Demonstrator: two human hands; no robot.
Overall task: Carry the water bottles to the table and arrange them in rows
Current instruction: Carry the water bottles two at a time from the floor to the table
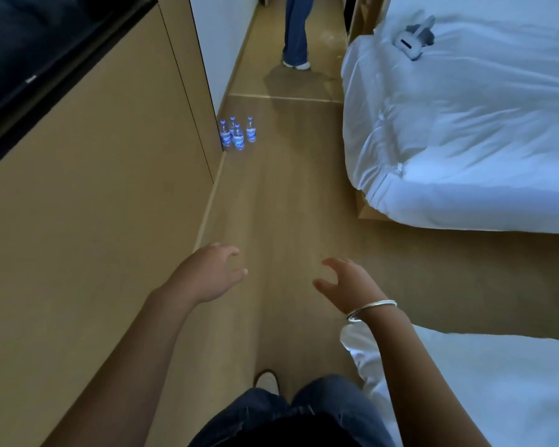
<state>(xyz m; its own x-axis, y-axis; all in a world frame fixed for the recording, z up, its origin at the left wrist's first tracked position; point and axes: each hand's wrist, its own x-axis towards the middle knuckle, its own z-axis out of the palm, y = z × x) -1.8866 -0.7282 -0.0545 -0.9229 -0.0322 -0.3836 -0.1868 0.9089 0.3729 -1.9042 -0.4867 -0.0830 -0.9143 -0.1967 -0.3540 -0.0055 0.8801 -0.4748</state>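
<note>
Four clear plastic bottles (238, 134) with blue labels and pale caps, all upright, stand clustered on the floor (271, 204) at the foot of the wall corner. They are well ahead of both hands.

Left hand (207, 274): empty, held out over the floor, fingers loosely curled and slightly apart. Right hand (347, 282): empty, palm turned inward, fingers spread and gently bent, thumb out. A thin metal bangle (371, 309) circles the right wrist.

Floor is smooth tan wood-look plank, matte, with a pale seam crossing just beyond the bottles. On the left runs a flat tan panel wall (94, 188) with a light baseboard; a dark glossy screen (29, 59) is mounted high on it.

On the right, a bed (465, 124) with rumpled white bedding, its soft rounded corner overhanging a wood frame. A second white bed edge (497, 382) sits beside the right forearm. A small grey-white device (412, 40) lies on the far bed.

An open floor lane runs between wall and beds straight to the bottles. Beyond them stands a person (296, 30) in blue trousers and light shoes.
</note>
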